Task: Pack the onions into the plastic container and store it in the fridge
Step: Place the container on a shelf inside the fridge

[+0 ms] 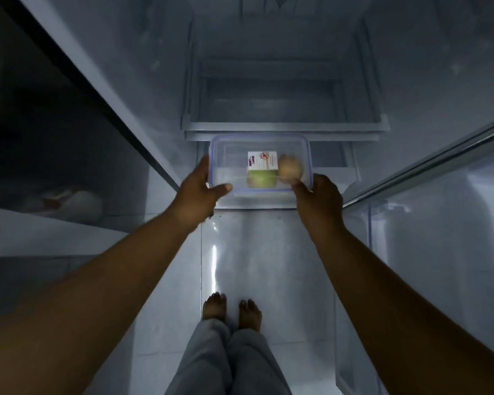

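Observation:
A clear plastic container [228, 155] with a blue-edged lid is held level in front of the open fridge [283, 89]. Through the lid I see a brownish onion [290, 166], a greenish onion [261, 179] and a white label [262, 160]. My left hand [200, 189] grips the container's left near corner, thumb on the lid. My right hand [318, 195] grips its right near corner. The container hovers just below the front edge of a fridge shelf [283, 126].
The fridge door [439, 223] stands open on the right with clear door bins. A dark counter or cabinet [54, 124] is on the left, with a pale object [69, 202] on a lower ledge. My bare feet [231, 309] stand on the tiled floor.

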Tool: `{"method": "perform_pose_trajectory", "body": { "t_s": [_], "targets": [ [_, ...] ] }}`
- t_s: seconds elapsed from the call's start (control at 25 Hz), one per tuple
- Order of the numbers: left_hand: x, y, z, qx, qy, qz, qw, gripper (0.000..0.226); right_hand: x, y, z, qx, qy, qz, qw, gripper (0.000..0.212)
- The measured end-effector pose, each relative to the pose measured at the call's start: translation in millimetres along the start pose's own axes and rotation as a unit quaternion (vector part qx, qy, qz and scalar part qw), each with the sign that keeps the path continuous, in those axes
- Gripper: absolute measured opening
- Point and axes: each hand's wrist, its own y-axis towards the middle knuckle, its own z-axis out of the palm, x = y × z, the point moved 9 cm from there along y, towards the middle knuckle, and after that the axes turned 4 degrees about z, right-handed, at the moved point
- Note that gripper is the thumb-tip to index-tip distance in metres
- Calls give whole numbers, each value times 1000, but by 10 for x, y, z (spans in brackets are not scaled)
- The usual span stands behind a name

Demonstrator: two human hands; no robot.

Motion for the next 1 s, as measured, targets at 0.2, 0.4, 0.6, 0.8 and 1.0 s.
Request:
{"method": "perform_pose_trajectory", "body": {
  "t_s": [0.2, 0.4, 0.6, 0.8, 1.0],
  "targets": [
    [-20, 976, -148, -5, 18, 41, 999, 51, 278, 816, 376, 14, 12, -9, 1000, 39],
    [-51, 1774, -305, -16, 23, 39, 999, 58, 551, 1485, 583, 21, -20, -19, 999, 34],
    [110, 2212, -354, -33, 28, -6, 999, 58, 591, 1877, 890, 49, -11, -15, 999, 36],
    [123, 2427, -403, -52, 52, 0, 997, 70, 638, 2004, 968, 25, -23, -30, 999, 41],
    [84, 2541, -397, -59, 114, 13, 992, 72, 769, 2051, 964, 18, -99, -58, 993, 49]
  ]
}}
